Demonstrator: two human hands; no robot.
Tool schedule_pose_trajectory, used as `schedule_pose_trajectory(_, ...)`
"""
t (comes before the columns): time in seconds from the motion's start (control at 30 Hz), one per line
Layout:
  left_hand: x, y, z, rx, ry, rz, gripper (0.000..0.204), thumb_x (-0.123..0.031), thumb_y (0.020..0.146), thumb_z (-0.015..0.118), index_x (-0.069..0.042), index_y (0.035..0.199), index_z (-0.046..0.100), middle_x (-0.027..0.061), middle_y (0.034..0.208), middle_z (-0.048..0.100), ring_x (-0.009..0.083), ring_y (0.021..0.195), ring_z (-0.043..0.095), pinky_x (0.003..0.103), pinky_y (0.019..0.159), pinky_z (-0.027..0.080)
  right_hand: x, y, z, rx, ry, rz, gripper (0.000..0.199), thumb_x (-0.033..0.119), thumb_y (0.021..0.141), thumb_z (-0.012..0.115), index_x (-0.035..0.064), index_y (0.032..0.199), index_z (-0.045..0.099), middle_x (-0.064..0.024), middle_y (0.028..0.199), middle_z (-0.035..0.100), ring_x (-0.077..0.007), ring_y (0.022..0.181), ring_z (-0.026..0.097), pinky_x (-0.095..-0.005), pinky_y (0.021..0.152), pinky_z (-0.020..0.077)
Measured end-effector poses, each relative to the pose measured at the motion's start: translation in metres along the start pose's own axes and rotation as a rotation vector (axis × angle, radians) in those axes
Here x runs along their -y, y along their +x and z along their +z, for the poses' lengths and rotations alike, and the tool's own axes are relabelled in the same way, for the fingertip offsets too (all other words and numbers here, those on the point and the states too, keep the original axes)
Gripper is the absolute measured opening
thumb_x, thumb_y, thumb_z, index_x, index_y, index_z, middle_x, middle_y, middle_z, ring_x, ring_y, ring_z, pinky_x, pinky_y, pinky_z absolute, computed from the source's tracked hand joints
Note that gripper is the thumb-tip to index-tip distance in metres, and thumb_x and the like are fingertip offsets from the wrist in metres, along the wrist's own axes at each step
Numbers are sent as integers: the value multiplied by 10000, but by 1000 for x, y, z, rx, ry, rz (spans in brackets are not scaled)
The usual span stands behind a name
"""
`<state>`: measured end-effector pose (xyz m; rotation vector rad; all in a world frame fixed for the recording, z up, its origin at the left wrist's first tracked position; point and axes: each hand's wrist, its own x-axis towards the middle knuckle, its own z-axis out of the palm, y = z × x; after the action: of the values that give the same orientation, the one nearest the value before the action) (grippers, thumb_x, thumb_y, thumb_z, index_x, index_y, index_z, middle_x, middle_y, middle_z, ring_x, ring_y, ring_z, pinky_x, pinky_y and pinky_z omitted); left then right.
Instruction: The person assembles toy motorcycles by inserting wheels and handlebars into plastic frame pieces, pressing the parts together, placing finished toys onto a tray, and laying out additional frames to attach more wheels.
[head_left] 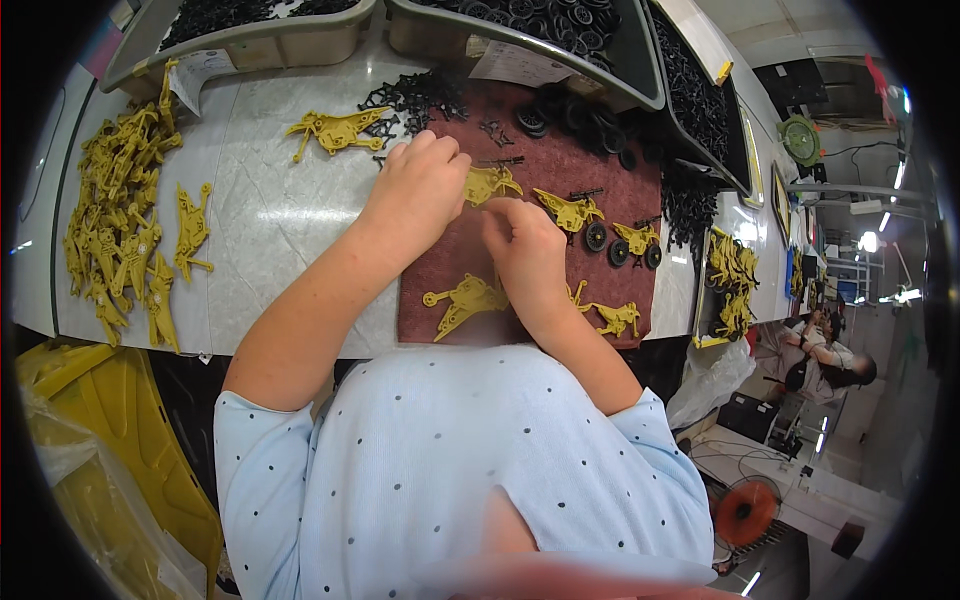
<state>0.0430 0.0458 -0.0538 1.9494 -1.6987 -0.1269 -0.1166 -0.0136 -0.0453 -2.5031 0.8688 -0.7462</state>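
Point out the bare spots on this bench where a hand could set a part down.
Bare marble lies between the heap of yellow parts and the maroon mat, left of the left hand. The mat is crowded: yellow frames, black wheels and the right hand.

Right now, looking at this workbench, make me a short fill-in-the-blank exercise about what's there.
1. Both hands work on a yellow plastic part over a dark ____ cloth.
2. The heap of yellow parts lies at the person's far ____.
3. The wheels fitted on the finished pieces are ____.

Missing words: red; left; black
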Motion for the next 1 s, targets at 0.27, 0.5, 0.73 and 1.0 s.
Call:
schedule_pose_trajectory(0.27,2,-1,15,-26,-164,-44,255,-35,694,721,43,910,610,148,945,553,314,950,555,371,846,482,4,0,-7,65,-50,-7,121,37,801,676,13,914,643,-151,840,634,-327,758,628,-392,675,510)
schedule_pose_trajectory(0.5,2,2,11,10,-200,-56,201,-37,690,723,55,834,616,168,920,548,330,883,580,383,804,497,6,3,3,-67,-15,-30,87,4,775,693,9,856,661,-123,726,613,-246,620,606,-316,584,496)
schedule_pose_trajectory(0.73,-4,5,11,-2,-133,-47,180,-34,663,707,65,786,620,178,895,552,316,872,591,371,802,511,6,3,7,-58,-67,-34,75,-8,762,683,-7,802,619,-132,682,566,-259,586,572,-336,550,470)
schedule_pose_trajectory(1.0,-4,5,14,-48,-117,-24,172,-25,649,687,65,780,620,182,885,556,315,875,594,361,800,520,4,5,9,-49,-31,-33,71,-13,755,669,-12,794,610,-141,681,562,-273,584,566,-348,542,462)
